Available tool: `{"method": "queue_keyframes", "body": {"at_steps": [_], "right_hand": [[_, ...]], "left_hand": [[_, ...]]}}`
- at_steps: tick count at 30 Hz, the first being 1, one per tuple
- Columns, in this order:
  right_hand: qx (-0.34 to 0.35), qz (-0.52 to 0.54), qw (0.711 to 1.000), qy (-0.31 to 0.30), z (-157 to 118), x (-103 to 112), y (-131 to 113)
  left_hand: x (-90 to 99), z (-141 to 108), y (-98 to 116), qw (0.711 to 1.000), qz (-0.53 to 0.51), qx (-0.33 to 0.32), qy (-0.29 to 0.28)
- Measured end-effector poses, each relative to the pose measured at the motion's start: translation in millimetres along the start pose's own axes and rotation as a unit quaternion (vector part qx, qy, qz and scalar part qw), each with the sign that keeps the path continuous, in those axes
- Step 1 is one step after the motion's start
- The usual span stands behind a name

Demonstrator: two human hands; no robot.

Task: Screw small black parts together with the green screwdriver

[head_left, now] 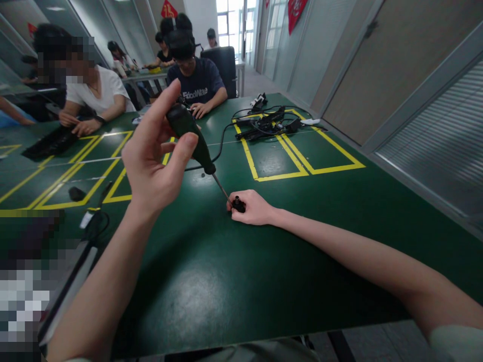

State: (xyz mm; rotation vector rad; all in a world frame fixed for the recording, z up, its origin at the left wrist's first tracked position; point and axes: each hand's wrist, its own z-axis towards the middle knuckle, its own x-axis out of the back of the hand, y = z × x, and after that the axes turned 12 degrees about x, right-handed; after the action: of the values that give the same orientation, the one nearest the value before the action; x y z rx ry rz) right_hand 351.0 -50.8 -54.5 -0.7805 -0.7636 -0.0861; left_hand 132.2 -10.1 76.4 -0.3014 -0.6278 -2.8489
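Note:
My left hand (156, 156) is raised over the table and closed around the dark green handle of a screwdriver (192, 138). The screwdriver slants down to the right, and its thin metal shaft ends at a small black part (238, 204). My right hand (253, 207) rests low over the green tabletop (241, 281), its fingers wrapped around that black part. A short round post sticks up from the part. Where exactly the screwdriver tip meets it is hidden by the fingers, and the part's kind cannot be made out.
Black cables and parts (269, 123) lie in a heap at the far right, inside yellow tape lines (283, 176). A coiled cable (98, 226) and a small black piece (76, 193) are on the left. People (196, 75) sit across the table.

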Motion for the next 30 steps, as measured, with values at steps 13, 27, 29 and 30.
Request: {"method": "queue_keyframes", "body": {"at_steps": [13,27,29,30], "right_hand": [[-0.010,0.000,1.000,-0.009,0,0,-1],[-0.003,-0.007,1.000,-0.012,-1,0,0],[-0.002,-0.005,1.000,-0.012,-1,0,-1],[-0.003,-0.004,1.000,-0.011,0,0,-1]], "left_hand": [[-16.7,16,14,0.988,-0.048,0.018,-0.148],[-6.4,6,20,0.989,-0.061,0.098,-0.090],[-7.3,6,21,0.989,-0.050,0.104,-0.094],[-8.0,7,21,0.991,-0.042,0.089,-0.095]]}}
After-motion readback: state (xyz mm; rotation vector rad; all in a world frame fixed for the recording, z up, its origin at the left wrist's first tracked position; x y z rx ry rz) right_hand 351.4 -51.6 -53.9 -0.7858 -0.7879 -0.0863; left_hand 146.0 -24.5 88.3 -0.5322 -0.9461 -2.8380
